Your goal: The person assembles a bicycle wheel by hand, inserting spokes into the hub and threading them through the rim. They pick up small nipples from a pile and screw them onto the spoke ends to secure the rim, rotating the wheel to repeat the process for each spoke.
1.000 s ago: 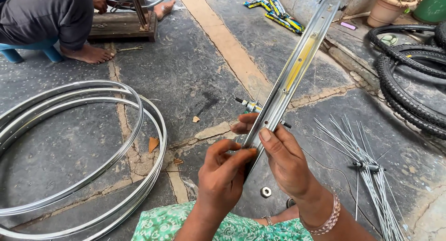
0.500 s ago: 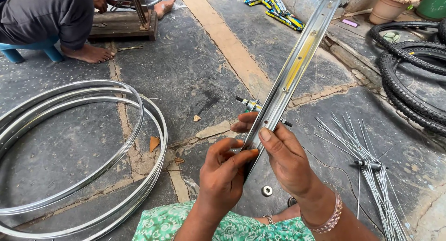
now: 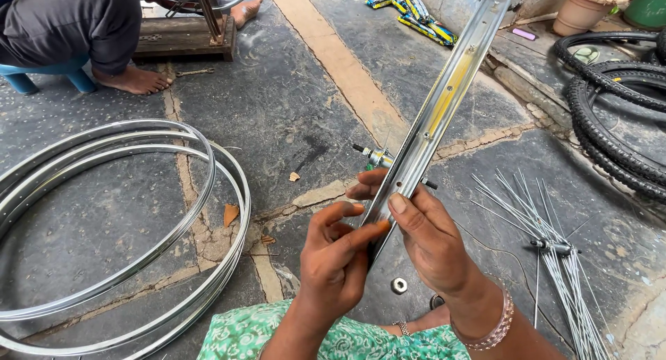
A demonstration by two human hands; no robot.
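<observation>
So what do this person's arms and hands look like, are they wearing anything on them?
Both forearms are bare, with no sleeves and no gloves. The right hand has a band of pinkish, beaded-looking bangles round the wrist. The left hand shows no rings or wristwear. Fingernails are short and plain.

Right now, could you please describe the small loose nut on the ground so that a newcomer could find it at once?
Start at the shiny wheel rim held edge-on by the left hand and right hand. Below the hands, on the dark stone floor, lies the nut. It is the only small silvery hexagonal ring there, apart from the long thin spokes to the right.
</observation>
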